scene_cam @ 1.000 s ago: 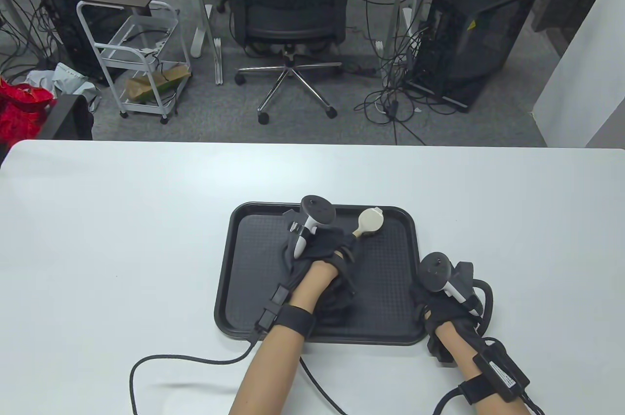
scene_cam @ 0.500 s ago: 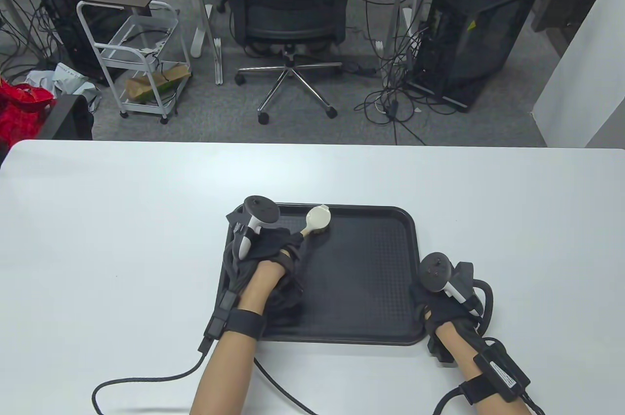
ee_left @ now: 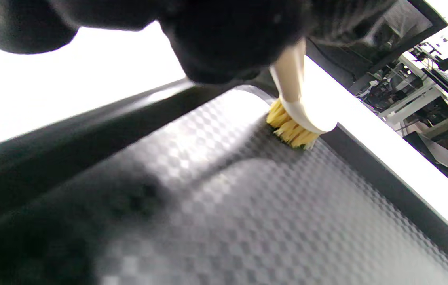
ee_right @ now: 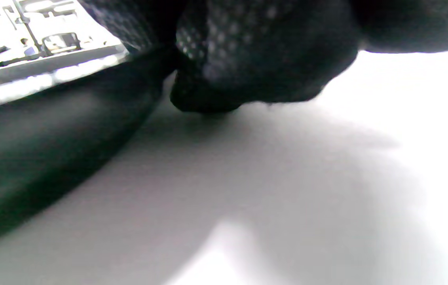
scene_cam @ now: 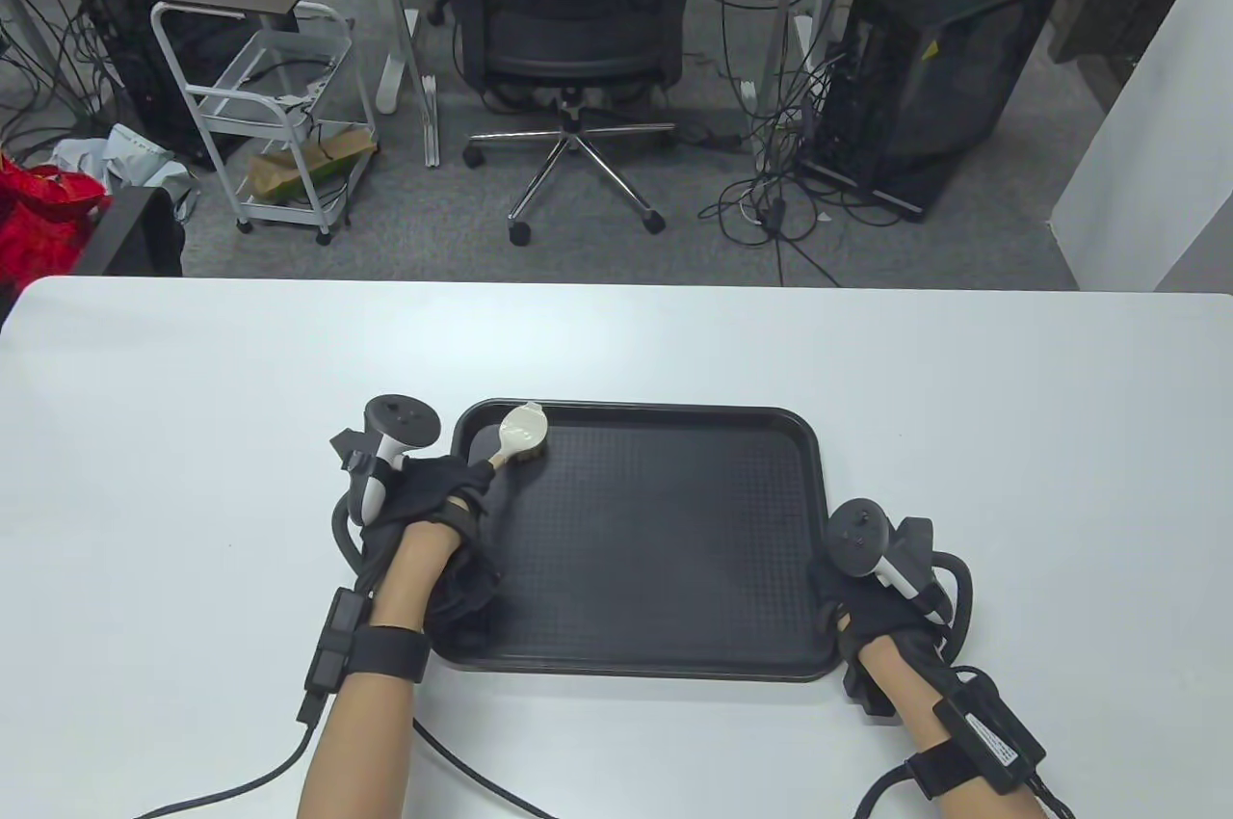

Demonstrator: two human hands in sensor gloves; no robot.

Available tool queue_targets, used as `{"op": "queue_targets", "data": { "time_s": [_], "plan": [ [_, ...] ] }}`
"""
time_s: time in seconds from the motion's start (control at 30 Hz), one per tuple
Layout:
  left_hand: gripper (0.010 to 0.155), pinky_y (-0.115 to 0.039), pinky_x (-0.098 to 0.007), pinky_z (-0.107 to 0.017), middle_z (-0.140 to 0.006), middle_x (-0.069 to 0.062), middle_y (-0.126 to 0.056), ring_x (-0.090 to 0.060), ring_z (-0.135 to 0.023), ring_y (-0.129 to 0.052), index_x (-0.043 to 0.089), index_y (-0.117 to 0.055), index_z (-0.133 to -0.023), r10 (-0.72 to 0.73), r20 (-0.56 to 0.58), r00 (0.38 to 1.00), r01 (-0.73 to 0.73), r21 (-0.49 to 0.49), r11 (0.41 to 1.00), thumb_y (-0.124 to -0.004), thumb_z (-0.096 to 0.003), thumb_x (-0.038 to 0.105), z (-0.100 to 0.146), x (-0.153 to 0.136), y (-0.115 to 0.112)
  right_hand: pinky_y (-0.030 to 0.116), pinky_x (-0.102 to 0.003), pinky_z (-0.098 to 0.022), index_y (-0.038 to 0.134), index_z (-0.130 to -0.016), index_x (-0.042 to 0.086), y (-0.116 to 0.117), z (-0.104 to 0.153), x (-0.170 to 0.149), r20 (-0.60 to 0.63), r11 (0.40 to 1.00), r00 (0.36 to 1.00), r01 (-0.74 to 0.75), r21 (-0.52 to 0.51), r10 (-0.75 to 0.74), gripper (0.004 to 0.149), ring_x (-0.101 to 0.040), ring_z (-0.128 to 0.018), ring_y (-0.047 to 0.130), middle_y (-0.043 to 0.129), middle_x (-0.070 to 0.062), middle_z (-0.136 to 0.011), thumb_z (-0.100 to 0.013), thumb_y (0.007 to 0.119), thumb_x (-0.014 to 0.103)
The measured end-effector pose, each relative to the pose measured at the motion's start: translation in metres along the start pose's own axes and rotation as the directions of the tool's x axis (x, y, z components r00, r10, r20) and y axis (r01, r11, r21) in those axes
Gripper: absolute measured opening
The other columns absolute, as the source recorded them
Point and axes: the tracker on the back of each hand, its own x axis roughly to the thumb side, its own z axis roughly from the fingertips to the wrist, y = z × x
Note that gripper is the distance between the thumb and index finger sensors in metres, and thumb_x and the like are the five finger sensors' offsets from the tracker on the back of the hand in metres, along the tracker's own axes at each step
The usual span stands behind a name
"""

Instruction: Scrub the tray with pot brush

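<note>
A black textured tray (scene_cam: pixel 665 540) lies on the white table in front of me. My left hand (scene_cam: pixel 438 511) grips the handle of a cream pot brush (scene_cam: pixel 520 432). The brush head sits in the tray's far left corner. In the left wrist view its yellow bristles (ee_left: pixel 292 132) press on the tray floor (ee_left: pixel 224 206) by the rim. My right hand (scene_cam: pixel 852 602) rests on the tray's near right edge. In the right wrist view its gloved fingers (ee_right: pixel 255 59) touch the table beside the tray's rim (ee_right: pixel 50 134).
The white table (scene_cam: pixel 193 434) extends to both sides of the tray. Glove cables (scene_cam: pixel 241 780) trail off the near edge. An office chair (scene_cam: pixel 573 29), a white cart (scene_cam: pixel 270 106) and computer towers stand on the floor beyond the table.
My left hand has swept the brush leftward along the tray's far edge, from the middle right to the far left corner. The right hand has not moved.
</note>
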Motion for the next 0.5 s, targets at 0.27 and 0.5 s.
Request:
{"op": "queue_targets", "data": {
  "time_s": [0.27,0.5],
  "plan": [
    [0.060,-0.087,-0.048,-0.036,-0.035,0.000,-0.100,-0.017,-0.011,-0.094,0.017,-0.081,-0.086,-0.009,-0.039,0.999,0.010,0.032,0.999,-0.074,-0.0419,0.058,0.001,-0.011,0.011,0.083,-0.045,-0.023,0.061,-0.095,0.004,0.000,0.000,0.000,0.000,1.000,1.000,-0.001,0.000,0.001,0.059,-0.023,-0.018,0.096,0.097,-0.006,-0.043,-0.047,0.077,0.035],
    [0.061,-0.088,-0.047,-0.035,-0.032,0.001,-0.101,-0.016,-0.008,-0.095,0.011,-0.083,-0.082,-0.101,0.013,0.995,0.097,0.169,0.981,-0.075,-0.0416,0.057,0.018,0.014,0.007,0.082,-0.045,-0.023,0.060,-0.095,0.004,0.000,0.000,0.000,0.000,1.000,1.000,-0.001,0.000,0.001,0.060,-0.023,-0.018,0.096,0.097,-0.006,-0.043,-0.047,0.077,0.035]
  ]
}}
